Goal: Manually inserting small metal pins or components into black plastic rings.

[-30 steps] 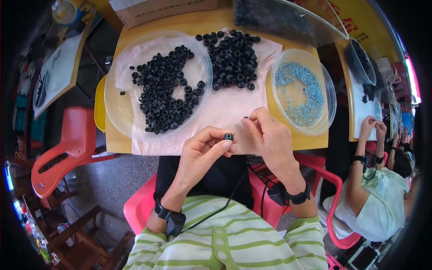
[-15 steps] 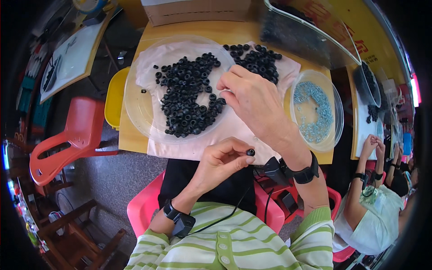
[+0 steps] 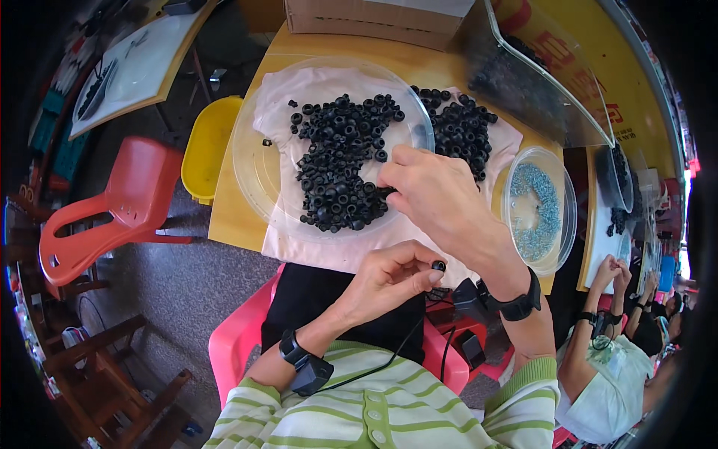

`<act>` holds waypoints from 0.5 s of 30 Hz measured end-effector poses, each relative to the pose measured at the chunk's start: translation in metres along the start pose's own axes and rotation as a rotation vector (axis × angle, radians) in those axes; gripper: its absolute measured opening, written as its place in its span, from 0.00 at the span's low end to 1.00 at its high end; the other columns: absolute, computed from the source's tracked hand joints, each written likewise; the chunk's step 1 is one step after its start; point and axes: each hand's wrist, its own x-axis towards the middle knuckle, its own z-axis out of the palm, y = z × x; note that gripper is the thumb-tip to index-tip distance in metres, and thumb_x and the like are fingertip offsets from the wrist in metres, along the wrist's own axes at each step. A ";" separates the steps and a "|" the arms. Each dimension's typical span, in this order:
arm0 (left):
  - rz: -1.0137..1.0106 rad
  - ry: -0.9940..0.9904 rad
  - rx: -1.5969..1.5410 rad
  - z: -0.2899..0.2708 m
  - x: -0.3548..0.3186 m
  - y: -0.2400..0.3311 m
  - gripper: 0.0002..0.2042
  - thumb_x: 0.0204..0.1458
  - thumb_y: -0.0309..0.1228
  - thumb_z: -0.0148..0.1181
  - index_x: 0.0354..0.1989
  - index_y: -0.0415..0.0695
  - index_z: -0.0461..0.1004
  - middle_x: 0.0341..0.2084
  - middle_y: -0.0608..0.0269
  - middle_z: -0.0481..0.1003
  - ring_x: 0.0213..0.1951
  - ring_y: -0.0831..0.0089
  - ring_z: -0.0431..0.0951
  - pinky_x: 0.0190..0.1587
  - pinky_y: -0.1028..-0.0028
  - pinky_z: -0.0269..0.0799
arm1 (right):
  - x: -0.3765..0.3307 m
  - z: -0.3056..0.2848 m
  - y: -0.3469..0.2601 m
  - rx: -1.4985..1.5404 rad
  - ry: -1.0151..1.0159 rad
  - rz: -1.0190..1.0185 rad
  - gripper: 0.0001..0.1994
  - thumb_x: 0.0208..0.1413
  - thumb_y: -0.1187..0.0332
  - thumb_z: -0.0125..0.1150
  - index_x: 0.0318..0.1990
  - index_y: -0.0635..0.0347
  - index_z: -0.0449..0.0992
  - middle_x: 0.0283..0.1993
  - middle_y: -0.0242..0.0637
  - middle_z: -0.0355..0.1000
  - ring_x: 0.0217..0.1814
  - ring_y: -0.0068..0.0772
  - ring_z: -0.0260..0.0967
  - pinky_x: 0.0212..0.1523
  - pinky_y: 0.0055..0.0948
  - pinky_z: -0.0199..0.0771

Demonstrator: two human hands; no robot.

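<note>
Between the thumb and fingertips of my left hand (image 3: 385,283) a small black ring-shaped part (image 3: 438,266) is pinched, its hole showing, in front of the table edge. My right hand (image 3: 441,198) reaches over the right side of a heap of small black ring-shaped parts (image 3: 340,135). Its thumb and fingers are drawn together at the heap's edge, and whatever they grip is hidden. The heap lies on a round clear plastic tray (image 3: 258,191), which rests on a pale pink cloth (image 3: 299,251).
More black parts (image 3: 460,131) lie on the cloth beyond my right hand. A round clear dish of pale blue small pieces (image 3: 550,206) stands at right, below a large clear bin (image 3: 553,97). A cardboard box (image 3: 374,22) sits behind. Another person's hands (image 3: 609,277) work farther right.
The whole view has shifted, with the table now farther right. My right hand has come nearer to me along the heap's edge. My left hand keeps its pinch on the black part.
</note>
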 end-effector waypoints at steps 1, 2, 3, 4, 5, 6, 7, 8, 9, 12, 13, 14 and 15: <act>0.000 -0.002 0.009 0.000 0.000 0.000 0.11 0.58 0.27 0.58 0.45 0.33 0.72 0.30 0.65 0.75 0.36 0.83 0.76 0.38 0.82 0.72 | 0.001 0.002 0.000 -0.016 -0.002 0.001 0.05 0.45 0.73 0.61 0.32 0.60 0.76 0.33 0.37 0.69 0.36 0.43 0.73 0.35 0.39 0.73; -0.001 -0.003 0.017 -0.001 0.000 -0.001 0.11 0.58 0.27 0.58 0.45 0.33 0.72 0.30 0.66 0.75 0.35 0.83 0.75 0.38 0.82 0.72 | 0.003 0.004 0.000 -0.031 -0.004 0.002 0.06 0.45 0.73 0.61 0.32 0.60 0.75 0.33 0.37 0.69 0.37 0.43 0.73 0.35 0.39 0.73; -0.001 -0.008 0.025 -0.001 0.000 -0.001 0.11 0.57 0.26 0.58 0.45 0.32 0.72 0.30 0.66 0.75 0.35 0.84 0.75 0.38 0.82 0.72 | 0.004 0.006 0.001 -0.049 -0.006 0.006 0.06 0.45 0.73 0.61 0.32 0.60 0.75 0.34 0.37 0.69 0.37 0.43 0.73 0.36 0.39 0.73; -0.012 -0.025 0.026 -0.001 0.000 -0.001 0.11 0.58 0.26 0.58 0.45 0.33 0.71 0.33 0.65 0.75 0.37 0.82 0.76 0.40 0.81 0.73 | 0.005 0.008 0.002 -0.047 -0.002 0.028 0.06 0.45 0.73 0.61 0.32 0.60 0.75 0.34 0.37 0.69 0.37 0.43 0.73 0.36 0.39 0.73; -0.023 -0.042 0.027 -0.002 0.000 0.000 0.10 0.58 0.25 0.57 0.46 0.33 0.71 0.36 0.64 0.75 0.39 0.80 0.76 0.41 0.79 0.74 | 0.005 0.011 0.004 -0.045 0.002 0.051 0.06 0.45 0.73 0.62 0.32 0.60 0.75 0.34 0.37 0.69 0.37 0.44 0.73 0.36 0.40 0.73; -0.032 -0.054 0.029 -0.002 0.000 0.000 0.10 0.58 0.24 0.57 0.47 0.34 0.71 0.39 0.62 0.75 0.41 0.78 0.77 0.43 0.78 0.75 | 0.006 0.013 0.005 -0.042 0.005 0.067 0.06 0.45 0.72 0.62 0.32 0.60 0.75 0.34 0.38 0.69 0.37 0.44 0.73 0.36 0.40 0.73; -0.033 -0.050 0.034 -0.003 0.001 0.000 0.10 0.58 0.24 0.57 0.47 0.34 0.71 0.39 0.62 0.75 0.40 0.78 0.77 0.43 0.78 0.75 | 0.007 0.013 0.005 -0.027 0.009 0.082 0.06 0.46 0.72 0.62 0.32 0.60 0.75 0.34 0.37 0.69 0.37 0.44 0.73 0.35 0.40 0.73; -0.035 -0.046 0.040 -0.003 0.001 0.000 0.10 0.58 0.24 0.57 0.47 0.34 0.71 0.38 0.62 0.75 0.40 0.78 0.77 0.43 0.78 0.75 | 0.008 0.012 0.005 -0.011 0.012 0.098 0.06 0.46 0.72 0.62 0.32 0.60 0.75 0.34 0.37 0.69 0.37 0.44 0.73 0.35 0.40 0.73; -0.040 -0.045 0.044 -0.003 0.000 0.000 0.10 0.58 0.24 0.57 0.47 0.34 0.72 0.38 0.63 0.74 0.40 0.78 0.77 0.44 0.78 0.75 | 0.008 0.012 0.005 0.004 0.016 0.118 0.06 0.46 0.71 0.63 0.33 0.59 0.75 0.34 0.37 0.69 0.37 0.44 0.73 0.35 0.39 0.73; -0.022 -0.065 0.033 -0.004 0.001 0.002 0.10 0.58 0.24 0.57 0.47 0.34 0.72 0.38 0.62 0.75 0.40 0.78 0.77 0.43 0.78 0.75 | 0.006 0.008 0.006 0.002 0.009 0.127 0.07 0.46 0.71 0.63 0.34 0.58 0.75 0.34 0.37 0.69 0.36 0.43 0.73 0.35 0.39 0.73; -0.011 -0.042 0.032 -0.003 0.001 0.001 0.10 0.58 0.25 0.57 0.46 0.33 0.72 0.35 0.64 0.75 0.38 0.80 0.76 0.41 0.79 0.74 | 0.007 0.008 0.005 0.021 0.029 0.114 0.07 0.47 0.70 0.62 0.34 0.57 0.76 0.33 0.37 0.69 0.36 0.43 0.73 0.35 0.39 0.73; -0.001 -0.020 0.032 -0.002 0.000 -0.002 0.11 0.58 0.25 0.57 0.46 0.33 0.71 0.33 0.65 0.75 0.36 0.82 0.75 0.39 0.81 0.73 | 0.008 0.010 0.002 0.039 0.050 0.101 0.06 0.47 0.70 0.62 0.34 0.56 0.76 0.33 0.36 0.69 0.36 0.43 0.73 0.34 0.38 0.73; 0.008 -0.003 0.031 -0.001 0.000 -0.003 0.11 0.58 0.26 0.58 0.45 0.33 0.71 0.30 0.66 0.75 0.34 0.84 0.75 0.37 0.82 0.71 | 0.008 0.011 0.000 0.056 0.072 0.094 0.06 0.47 0.70 0.62 0.35 0.56 0.76 0.33 0.36 0.69 0.36 0.42 0.73 0.34 0.38 0.73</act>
